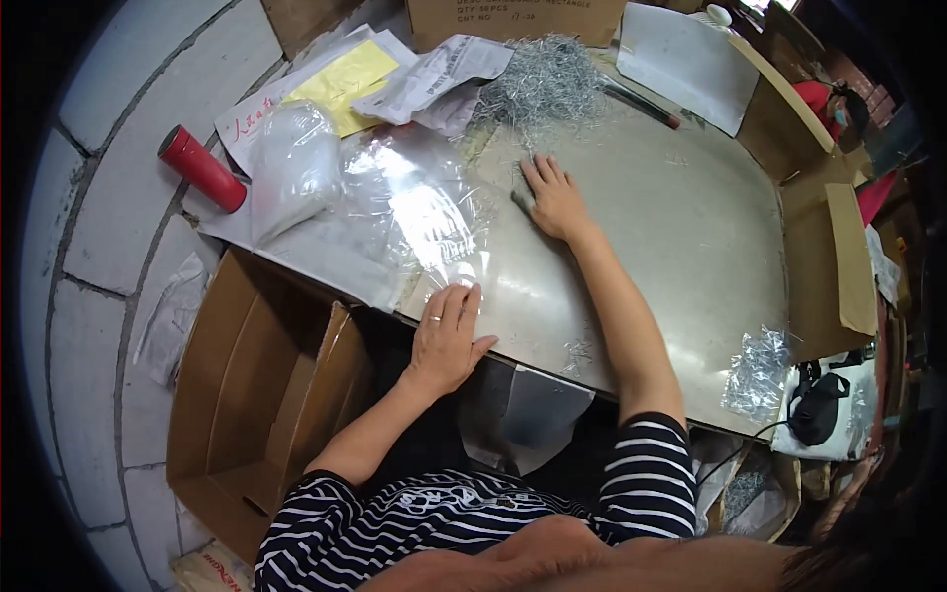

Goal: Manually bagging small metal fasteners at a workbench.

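My left hand (449,335) lies at the near edge of the table, its fingertips resting on the corner of a stack of clear plastic bags (426,212). A ring shows on one finger, and the fingers are stretched out. Farther off, my right hand (555,200) is spread on the metal tabletop (681,237), palm down. Its fingertips point toward a heap of thin silvery wire pieces (543,84), just short of it. A small dark patch or object (522,200) shows beside that hand; I cannot tell which.
A red cylinder (202,168) stands left of a plump clear plastic bundle (296,163). Papers (434,79) lie at the back. An open cardboard box (247,395) sits low at left; cardboard walls (819,257) edge the right. A clear bag of wire pieces (758,370) lies near a black corded device (819,409).
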Demonstrator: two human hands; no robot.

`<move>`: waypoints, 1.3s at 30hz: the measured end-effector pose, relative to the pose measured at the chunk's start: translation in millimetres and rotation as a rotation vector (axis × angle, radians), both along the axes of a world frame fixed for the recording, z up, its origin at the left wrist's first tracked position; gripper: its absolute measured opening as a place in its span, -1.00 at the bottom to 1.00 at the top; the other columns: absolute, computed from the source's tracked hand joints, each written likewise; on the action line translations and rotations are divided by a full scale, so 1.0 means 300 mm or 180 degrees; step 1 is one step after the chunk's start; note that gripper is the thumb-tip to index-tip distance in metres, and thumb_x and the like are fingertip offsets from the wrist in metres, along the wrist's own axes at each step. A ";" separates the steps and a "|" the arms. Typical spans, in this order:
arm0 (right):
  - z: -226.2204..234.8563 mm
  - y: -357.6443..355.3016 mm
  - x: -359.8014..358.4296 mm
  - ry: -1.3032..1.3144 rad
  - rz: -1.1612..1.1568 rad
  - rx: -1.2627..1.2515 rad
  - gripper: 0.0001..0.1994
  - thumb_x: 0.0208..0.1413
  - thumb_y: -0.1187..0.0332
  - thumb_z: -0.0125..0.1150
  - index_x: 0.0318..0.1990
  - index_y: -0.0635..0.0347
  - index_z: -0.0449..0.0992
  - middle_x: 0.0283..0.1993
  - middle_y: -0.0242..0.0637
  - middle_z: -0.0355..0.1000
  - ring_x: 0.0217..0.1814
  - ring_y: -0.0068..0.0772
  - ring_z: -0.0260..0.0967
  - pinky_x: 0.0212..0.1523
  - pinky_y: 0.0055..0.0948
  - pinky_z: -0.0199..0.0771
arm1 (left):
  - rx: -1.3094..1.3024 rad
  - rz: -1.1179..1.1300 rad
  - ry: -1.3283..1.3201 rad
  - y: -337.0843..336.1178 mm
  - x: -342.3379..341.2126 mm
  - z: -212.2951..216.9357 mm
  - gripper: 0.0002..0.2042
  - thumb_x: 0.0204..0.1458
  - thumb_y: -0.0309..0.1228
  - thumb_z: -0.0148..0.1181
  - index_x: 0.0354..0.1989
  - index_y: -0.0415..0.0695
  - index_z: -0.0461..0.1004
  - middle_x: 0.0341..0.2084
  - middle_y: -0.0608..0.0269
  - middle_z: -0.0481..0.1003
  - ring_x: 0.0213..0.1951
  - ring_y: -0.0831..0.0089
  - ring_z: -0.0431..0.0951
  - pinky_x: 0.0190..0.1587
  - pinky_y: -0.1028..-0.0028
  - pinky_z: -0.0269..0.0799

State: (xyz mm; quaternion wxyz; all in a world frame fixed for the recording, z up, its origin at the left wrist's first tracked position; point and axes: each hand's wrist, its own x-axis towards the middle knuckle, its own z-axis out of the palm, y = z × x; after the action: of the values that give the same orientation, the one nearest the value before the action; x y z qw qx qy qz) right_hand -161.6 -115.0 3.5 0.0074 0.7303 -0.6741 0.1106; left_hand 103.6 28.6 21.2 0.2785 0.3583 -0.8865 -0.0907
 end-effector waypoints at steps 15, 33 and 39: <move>0.013 0.359 -0.036 -0.0662 -0.0194 -0.0402 -0.49 0.23 0.20 0.00 0.30 0.18 0.21 0.39 -0.08 0.10 0.45 0.00 -0.04 0.40 -0.17 -0.03 | 0.0366 0.0068 0.1611 -0.059 0.013 -0.019 -0.87 0.05 -0.48 0.18 -0.52 -0.17 0.42 -0.58 0.20 0.44 -0.51 0.31 0.45 -0.40 0.37 0.34; -0.001 0.052 -0.048 0.0087 -0.0092 0.0370 -0.36 0.25 -0.20 -0.26 0.42 -0.21 -0.01 0.52 -0.32 -0.18 0.55 0.01 -0.32 0.44 0.12 -0.27 | 0.2648 0.0381 0.3515 -0.060 0.016 -0.016 -0.85 0.12 -0.62 0.09 -0.15 -0.38 0.40 -0.41 0.20 0.50 -0.38 0.48 0.55 -0.26 0.54 0.49; 0.065 0.497 -0.051 -0.0423 0.0112 0.0332 -0.46 0.26 0.04 -0.09 0.38 -0.13 0.11 0.50 -0.27 -0.10 0.54 -0.07 -0.27 0.43 0.07 -0.21 | 0.3371 0.0201 0.3661 0.080 0.031 0.033 -0.79 0.12 -0.55 0.14 -0.09 -0.34 0.43 -0.40 0.16 0.55 -0.37 0.44 0.61 -0.31 0.58 0.50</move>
State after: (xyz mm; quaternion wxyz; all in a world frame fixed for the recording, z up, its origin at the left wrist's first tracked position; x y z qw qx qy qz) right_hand -176.9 34.1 23.2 -0.0774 0.7325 -0.6649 0.1236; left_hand 112.9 52.7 31.1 0.4885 0.3651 -0.4309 -0.6651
